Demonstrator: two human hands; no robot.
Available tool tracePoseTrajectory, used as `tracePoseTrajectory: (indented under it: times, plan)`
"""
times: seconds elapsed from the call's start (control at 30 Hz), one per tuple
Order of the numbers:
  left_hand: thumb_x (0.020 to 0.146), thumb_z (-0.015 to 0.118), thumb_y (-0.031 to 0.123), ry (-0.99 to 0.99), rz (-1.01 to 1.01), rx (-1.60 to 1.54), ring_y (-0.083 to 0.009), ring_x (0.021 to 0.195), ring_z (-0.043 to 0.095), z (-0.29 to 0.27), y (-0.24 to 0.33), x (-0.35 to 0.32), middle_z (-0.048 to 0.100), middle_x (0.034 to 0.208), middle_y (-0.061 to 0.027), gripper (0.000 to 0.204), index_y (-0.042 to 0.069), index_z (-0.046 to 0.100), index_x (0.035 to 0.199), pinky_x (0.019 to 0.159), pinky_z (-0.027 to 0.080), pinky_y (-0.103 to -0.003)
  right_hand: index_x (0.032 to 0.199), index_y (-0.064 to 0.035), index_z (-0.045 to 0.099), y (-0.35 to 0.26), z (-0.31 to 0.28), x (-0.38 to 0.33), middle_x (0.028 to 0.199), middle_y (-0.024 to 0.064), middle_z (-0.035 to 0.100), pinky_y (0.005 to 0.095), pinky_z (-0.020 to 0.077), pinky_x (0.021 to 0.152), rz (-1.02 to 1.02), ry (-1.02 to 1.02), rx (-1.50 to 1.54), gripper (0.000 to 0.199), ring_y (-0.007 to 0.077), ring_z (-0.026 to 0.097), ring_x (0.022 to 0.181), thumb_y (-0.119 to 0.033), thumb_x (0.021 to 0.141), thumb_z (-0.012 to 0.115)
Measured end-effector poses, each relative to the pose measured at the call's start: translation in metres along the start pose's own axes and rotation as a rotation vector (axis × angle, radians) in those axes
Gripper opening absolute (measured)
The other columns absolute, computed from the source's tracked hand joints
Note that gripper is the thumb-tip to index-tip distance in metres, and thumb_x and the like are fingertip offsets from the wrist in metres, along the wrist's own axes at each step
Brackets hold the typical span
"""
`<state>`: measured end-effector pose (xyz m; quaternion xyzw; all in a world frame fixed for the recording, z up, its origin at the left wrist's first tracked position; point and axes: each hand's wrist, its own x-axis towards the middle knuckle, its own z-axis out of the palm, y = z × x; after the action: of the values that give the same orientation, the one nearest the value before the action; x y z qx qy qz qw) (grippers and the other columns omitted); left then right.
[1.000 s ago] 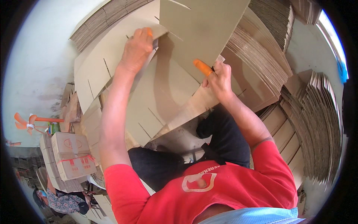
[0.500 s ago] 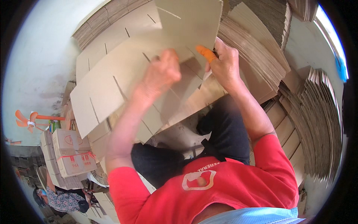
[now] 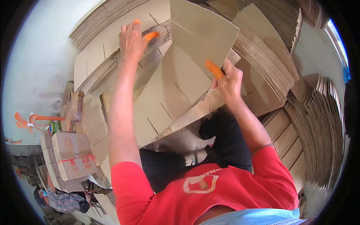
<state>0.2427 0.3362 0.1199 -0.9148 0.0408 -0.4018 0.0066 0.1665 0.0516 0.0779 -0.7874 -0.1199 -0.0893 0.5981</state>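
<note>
Currently, left hand point(image 3: 131, 43): thumb and fingers spread, over slotted cardboard stack point(image 3: 103, 71); contact unclear.
Right hand point(image 3: 230, 80): pinching upright cardboard panel point(image 3: 204, 35) near lower corner.
Panel location: extending ahead from right hand.

I can see a tan sheet point(image 3: 204, 32) tilted up above a flat, slitted panel point(image 3: 152, 101); beside them lies a slitted stack point(image 3: 95, 60).

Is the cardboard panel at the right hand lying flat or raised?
Raised: the panel angles up from the slotted cardboard beneath, its edge held in the right hand.
</note>
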Motion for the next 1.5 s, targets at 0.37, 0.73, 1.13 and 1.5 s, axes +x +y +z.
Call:
tracePoseTrajectory:
  times: [0.37, 0.73, 1.13, 1.5]
  plan:
    - [0.079, 0.066, 0.012, -0.234, 0.149, 0.127, -0.0263, 0.084, 0.058, 0.035, -0.033, 0.013, 0.065, 0.08, -0.0061, 0.01, 0.01, 0.069, 0.07, 0.068, 0.05, -0.041, 0.092, 0.0039, 0.055, 0.008, 0.0, 0.003, 0.062, 0.013, 0.056, 0.0267, 0.0472, 0.051, -0.083, -0.06, 0.087, 0.019, 0.0118, 0.057, 0.054, 0.013, 0.076, 0.06]
    - [0.075, 0.06, 0.001, 0.016, 0.385, 0.115, -0.021, 0.081, 0.056, 0.006, -0.01, 0.007, 0.059, 0.088, -0.0039, 0.03, 0.005, 0.063, 0.104, 0.061, 0.052, -0.032, 0.082, 0.0019, 0.048, 0.014, 0.01, 0.004, 0.064, 0.0196, 0.046, 0.0235, 0.0391, 0.05, -0.234, 0.024, 0.004, 0.021, 0.0274, 0.031, 0.057, 0.014, 0.075, 0.063]
    - [0.069, 0.061, -0.004, -0.022, 0.426, 0.021, -0.0204, 0.078, 0.055, -0.053, 0.06, -0.033, 0.063, 0.092, -0.0067, 0.028, -0.001, 0.064, 0.096, 0.058, 0.052, -0.03, 0.087, 0.0025, 0.047, -0.021, 0.007, -0.005, 0.077, 0.0259, 0.058, 0.0446, 0.0496, 0.055, -0.291, 0.002, -0.339, 0.018, 0.0449, 0.058, 0.067, -0.006, 0.085, 0.063]
    - [0.071, 0.062, -0.002, 0.043, 0.31, -0.16, -0.0213, 0.07, 0.055, -0.127, 0.07, -0.057, 0.062, 0.082, -0.005, 0.017, 0.004, 0.062, 0.087, 0.055, 0.049, -0.033, 0.088, 0.0028, 0.049, -0.071, -0.005, -0.023, 0.081, 0.024, 0.062, 0.0483, 0.05, 0.063, -0.5, -0.14, -0.517, 0.01, 0.044, 0.062, 0.074, 0.003, 0.078, 0.052]
